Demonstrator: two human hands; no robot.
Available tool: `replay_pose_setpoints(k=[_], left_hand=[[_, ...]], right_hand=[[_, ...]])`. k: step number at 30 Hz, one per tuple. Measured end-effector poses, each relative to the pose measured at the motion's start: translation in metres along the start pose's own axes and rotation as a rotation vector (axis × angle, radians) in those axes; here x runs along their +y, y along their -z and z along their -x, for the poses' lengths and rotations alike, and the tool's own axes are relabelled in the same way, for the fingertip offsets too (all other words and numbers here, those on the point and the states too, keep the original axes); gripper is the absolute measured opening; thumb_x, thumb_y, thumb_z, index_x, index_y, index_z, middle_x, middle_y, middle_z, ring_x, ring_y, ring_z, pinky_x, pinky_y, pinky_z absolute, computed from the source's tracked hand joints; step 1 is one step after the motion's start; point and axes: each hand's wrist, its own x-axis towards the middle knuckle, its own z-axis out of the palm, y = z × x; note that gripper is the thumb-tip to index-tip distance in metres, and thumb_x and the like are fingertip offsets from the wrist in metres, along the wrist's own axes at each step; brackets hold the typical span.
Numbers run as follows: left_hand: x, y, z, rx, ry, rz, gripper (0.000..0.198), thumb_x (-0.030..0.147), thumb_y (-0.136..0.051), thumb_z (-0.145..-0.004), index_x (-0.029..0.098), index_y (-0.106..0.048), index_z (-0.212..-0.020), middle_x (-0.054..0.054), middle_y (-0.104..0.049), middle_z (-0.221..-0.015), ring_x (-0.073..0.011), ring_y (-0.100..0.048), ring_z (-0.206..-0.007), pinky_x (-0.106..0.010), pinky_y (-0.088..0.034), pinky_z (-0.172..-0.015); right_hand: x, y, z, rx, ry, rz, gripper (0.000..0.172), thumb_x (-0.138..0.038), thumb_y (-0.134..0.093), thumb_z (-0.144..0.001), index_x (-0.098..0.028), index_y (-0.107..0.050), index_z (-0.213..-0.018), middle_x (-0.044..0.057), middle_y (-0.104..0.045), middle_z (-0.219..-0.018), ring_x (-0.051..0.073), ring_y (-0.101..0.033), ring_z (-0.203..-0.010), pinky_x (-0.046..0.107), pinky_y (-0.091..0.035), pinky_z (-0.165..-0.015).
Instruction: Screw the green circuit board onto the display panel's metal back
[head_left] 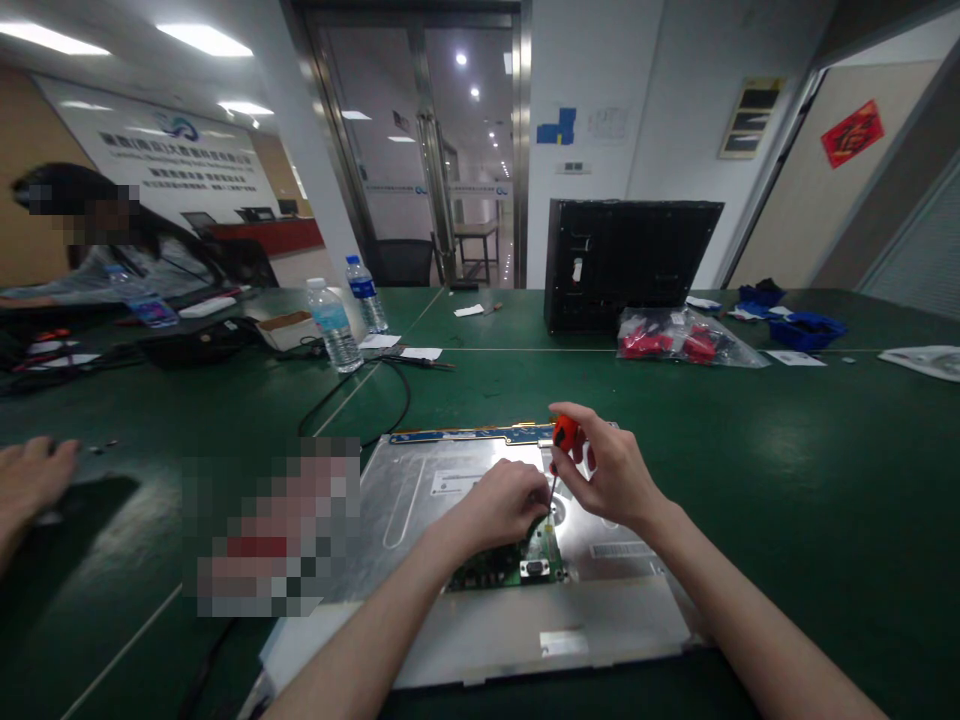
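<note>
Around 1 o'clock on the metal panel point(405, 480), an orange screwdriver point(565, 434) is pinched by the right hand point(619, 475); the left hand point(504, 503) is curled beside its tip over the green board point(538, 548), grip can't be made out.

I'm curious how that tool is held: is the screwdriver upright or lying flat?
The screwdriver is nearly upright: the right hand holds its orange handle, and its shaft runs down toward the green circuit board.

An office; the wall sign point(176, 160) and glass doors point(421, 130) show it.
</note>
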Motion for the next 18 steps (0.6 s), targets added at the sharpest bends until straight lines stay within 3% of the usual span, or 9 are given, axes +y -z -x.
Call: replay_pose_setpoints(k=[8, 18], left_hand=[[0.0004, 0.0005, 0.0008, -0.006, 0.005, -0.032, 0.014, 0.008, -0.055, -0.075, 0.015, -0.067, -0.075, -0.006, -0.07, -0.077, -0.0182, -0.062, -0.071, -0.025, -0.041, -0.064], [-0.0004, 0.0006, -0.0003, 0.005, -0.012, -0.002, 0.015, 0.006, -0.055, -0.074, 0.015, -0.067, -0.073, -0.005, -0.07, -0.075, -0.0179, -0.061, -0.07, -0.025, -0.04, -0.065]], right_hand=[[0.0046, -0.0034, 0.0013, 0.018, 0.019, 0.029, 0.031, -0.028, -0.056, -0.089, -0.019, -0.047, -0.118, -0.001, -0.064, -0.077, 0.01, -0.054, -0.054, 0.023, -0.042, -0.054], [0.0023, 0.0007, 0.0006, -0.031, 0.016, -0.01, 0.044, -0.017, -0.052, -0.085, -0.017, -0.044, -0.128, 0.002, -0.064, -0.084, 0.01, -0.054, -0.058, 0.024, -0.042, -0.055]])
